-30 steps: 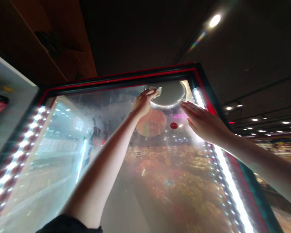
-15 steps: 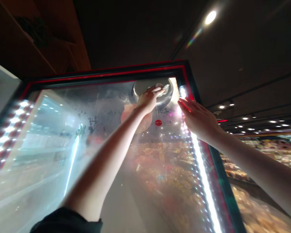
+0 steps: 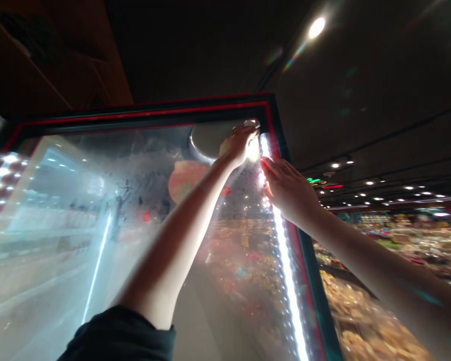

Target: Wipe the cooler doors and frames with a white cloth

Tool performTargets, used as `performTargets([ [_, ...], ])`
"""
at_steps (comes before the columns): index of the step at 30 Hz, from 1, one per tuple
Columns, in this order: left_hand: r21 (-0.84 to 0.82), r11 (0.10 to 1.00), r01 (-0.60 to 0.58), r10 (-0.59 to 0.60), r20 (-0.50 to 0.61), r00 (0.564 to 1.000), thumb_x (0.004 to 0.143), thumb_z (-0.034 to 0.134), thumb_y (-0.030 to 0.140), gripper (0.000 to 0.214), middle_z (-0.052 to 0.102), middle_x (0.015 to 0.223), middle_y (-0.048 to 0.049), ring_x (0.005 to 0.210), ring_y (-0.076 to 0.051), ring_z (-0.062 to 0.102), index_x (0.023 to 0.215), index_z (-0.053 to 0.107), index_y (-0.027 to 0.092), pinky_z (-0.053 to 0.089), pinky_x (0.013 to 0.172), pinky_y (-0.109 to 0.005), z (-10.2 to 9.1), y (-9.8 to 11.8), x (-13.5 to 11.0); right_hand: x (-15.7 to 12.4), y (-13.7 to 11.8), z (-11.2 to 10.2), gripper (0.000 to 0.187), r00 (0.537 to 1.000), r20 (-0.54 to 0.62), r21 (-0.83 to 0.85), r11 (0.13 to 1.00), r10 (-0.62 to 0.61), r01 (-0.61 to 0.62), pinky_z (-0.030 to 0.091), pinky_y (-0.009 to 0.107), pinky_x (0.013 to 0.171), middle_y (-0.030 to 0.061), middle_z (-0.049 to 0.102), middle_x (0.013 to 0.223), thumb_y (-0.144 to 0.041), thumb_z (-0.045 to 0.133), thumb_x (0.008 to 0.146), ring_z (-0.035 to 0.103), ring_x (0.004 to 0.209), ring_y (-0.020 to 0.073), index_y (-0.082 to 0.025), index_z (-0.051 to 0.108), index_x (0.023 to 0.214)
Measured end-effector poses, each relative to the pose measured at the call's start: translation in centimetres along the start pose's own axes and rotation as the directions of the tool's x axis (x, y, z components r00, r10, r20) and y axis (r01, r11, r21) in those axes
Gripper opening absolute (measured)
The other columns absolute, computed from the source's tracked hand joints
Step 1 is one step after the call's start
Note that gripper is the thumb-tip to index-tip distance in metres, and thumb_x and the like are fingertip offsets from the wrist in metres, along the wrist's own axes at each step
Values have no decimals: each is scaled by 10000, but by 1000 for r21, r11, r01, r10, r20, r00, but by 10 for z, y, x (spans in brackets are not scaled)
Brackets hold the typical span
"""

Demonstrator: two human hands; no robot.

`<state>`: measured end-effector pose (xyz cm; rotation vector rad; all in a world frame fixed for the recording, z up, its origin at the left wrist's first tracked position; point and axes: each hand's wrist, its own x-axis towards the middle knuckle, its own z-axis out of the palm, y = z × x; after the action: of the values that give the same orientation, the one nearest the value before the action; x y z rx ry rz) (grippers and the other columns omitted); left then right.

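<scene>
A tall glass pane [image 3: 108,210] in a black-and-red frame [image 3: 143,114], seen from below, with two arms reaching up across it. Around it: one bright ceiling lamp [image 3: 316,27] on a dark ceiling, a brown overhead panel [image 3: 48,60] at upper left, and rows of shop goods [image 3: 364,316] at lower right. One dark sleeve [image 3: 120,333] covers the left upper arm at the bottom of the view. The left forearm crosses in front of the pane, hiding part of one pale round disc [image 3: 206,140] and one orange-pink round patch [image 3: 184,180]. The left hand [image 3: 238,145] is near the top right corner of the pane, its fingers closed around one crumpled white wipe [image 3: 251,123] pressed to the glass. Dark smears [image 3: 126,193] mark the hazy pane below and left of this hand. The right hand [image 3: 289,190] is open, its fingers spread wide and lying just beside one lit LED strip [image 3: 285,260]; whether they touch the glass cannot be told. A second strip of lights [image 3: 0,173] runs along the left edge.
</scene>
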<state>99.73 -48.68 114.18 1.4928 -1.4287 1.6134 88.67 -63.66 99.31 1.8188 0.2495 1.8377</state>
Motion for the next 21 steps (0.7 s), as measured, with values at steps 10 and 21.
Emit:
performTargets([
  [10, 32, 989, 144, -143, -41, 989, 1136, 386, 216, 528, 594, 1704, -81, 1585, -346, 536, 1592, 651, 250, 397, 1347, -543, -11, 3, 8, -1, -11, -1, 623, 997, 22, 38, 996, 75, -75, 421, 569, 1374, 209, 556, 1702, -79, 480, 1014, 539, 1584, 372, -60, 562, 1631],
  [21, 24, 1000, 6, -6, -1, 1000, 1119, 406, 229, 505, 634, 1671, -6, 1609, -266, 522, 1504, 718, 328, 414, 1358, -498, -9, -19, -27, 1, -17, -3, 629, 992, 50, 14, 993, 116, -117, 410, 550, 1377, 225, 548, 1703, -49, 466, 1001, 527, 1588, 361, -23, 547, 1624],
])
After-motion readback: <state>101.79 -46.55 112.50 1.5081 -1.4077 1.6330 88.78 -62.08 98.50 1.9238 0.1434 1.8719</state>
